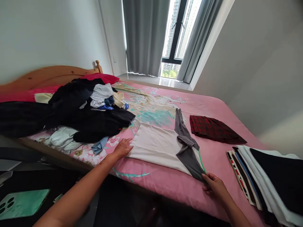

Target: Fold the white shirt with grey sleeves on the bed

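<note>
Left hand (123, 148), arm extended, lies open and flat on the near-left edge of the white garment (156, 146) spread on the pink bed (170, 183). Right hand (214, 186) pinches the garment's grey sleeve (188, 151) at its near-right corner, fingers closed.

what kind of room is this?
Most likely a home bedroom: a bed with a pink sheet and wooden headboard, a heap of unfolded clothes on it, and grey curtains at a window.
</note>
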Demonstrator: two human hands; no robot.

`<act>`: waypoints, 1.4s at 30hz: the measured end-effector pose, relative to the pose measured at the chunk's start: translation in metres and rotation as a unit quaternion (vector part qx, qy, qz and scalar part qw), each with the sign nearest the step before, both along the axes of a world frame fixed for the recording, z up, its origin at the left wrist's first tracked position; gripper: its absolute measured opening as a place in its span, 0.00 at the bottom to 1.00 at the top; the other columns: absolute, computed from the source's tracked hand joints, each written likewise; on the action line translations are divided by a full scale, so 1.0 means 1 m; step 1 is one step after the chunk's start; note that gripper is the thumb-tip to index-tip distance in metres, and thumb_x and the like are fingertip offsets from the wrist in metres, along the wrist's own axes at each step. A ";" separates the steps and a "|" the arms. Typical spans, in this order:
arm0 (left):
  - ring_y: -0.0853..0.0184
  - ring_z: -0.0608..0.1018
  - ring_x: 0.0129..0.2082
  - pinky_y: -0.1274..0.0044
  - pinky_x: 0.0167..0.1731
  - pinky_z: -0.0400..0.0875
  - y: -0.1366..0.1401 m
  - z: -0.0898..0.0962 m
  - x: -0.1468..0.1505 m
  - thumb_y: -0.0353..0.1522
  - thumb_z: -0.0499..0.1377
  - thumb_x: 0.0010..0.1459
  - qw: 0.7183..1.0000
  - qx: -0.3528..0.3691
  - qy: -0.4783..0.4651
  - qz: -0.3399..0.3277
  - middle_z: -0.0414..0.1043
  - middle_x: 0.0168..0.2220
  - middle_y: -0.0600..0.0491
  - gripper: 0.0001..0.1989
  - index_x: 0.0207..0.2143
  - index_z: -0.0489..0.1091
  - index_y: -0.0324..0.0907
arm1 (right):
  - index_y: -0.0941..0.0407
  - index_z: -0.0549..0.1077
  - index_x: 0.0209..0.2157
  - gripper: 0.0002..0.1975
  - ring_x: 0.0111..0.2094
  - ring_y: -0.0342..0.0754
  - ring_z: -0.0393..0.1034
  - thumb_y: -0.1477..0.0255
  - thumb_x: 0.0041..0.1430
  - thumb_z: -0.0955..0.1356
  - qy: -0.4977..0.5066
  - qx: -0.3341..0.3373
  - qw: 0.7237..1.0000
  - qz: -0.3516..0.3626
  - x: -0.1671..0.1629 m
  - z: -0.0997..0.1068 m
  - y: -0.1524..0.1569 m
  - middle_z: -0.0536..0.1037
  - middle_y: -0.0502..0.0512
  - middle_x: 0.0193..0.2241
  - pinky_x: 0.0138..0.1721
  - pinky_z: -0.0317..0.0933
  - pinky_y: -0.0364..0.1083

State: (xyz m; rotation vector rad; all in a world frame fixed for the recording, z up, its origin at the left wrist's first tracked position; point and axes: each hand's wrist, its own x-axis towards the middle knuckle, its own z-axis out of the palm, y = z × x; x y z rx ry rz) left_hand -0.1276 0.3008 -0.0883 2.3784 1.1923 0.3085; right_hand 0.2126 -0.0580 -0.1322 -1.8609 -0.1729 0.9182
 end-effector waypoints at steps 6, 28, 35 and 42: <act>0.56 0.66 0.49 0.66 0.51 0.56 0.005 0.015 0.021 0.28 0.58 0.42 0.995 0.046 0.054 -0.064 0.68 0.40 0.48 0.05 0.27 0.71 0.41 | 0.54 0.64 0.39 0.26 0.17 0.43 0.69 0.61 0.38 0.73 -0.014 -0.004 1.000 -0.017 -0.001 -0.001 -0.003 0.65 0.42 0.21 0.15 0.62 0.40; 0.70 0.70 0.31 0.81 0.28 0.63 0.013 -0.007 0.007 0.39 0.60 0.44 0.987 -0.133 -0.084 0.037 0.69 0.29 0.54 0.13 0.29 0.71 0.40 | 0.54 0.64 0.35 0.22 0.18 0.41 0.68 0.62 0.40 0.74 -0.004 0.029 1.000 -0.005 -0.001 -0.003 -0.012 0.67 0.42 0.20 0.15 0.62 0.37; 0.71 0.67 0.25 0.81 0.24 0.59 0.001 -0.001 0.008 0.47 0.56 0.47 0.982 -0.160 -0.093 0.046 0.66 0.24 0.55 0.18 0.29 0.68 0.40 | 0.54 0.65 0.36 0.22 0.19 0.42 0.68 0.60 0.41 0.73 -0.022 0.019 1.000 0.000 0.000 -0.009 -0.013 0.66 0.42 0.17 0.16 0.62 0.37; 0.77 0.56 0.14 0.82 0.15 0.47 -0.001 -0.001 -0.006 0.50 0.63 0.37 0.951 -0.305 -0.051 0.020 0.54 0.16 0.61 0.24 0.24 0.67 0.38 | 0.54 0.65 0.35 0.23 0.19 0.42 0.69 0.58 0.41 0.73 -0.021 0.018 1.000 0.009 0.000 -0.005 -0.012 0.66 0.42 0.19 0.16 0.62 0.38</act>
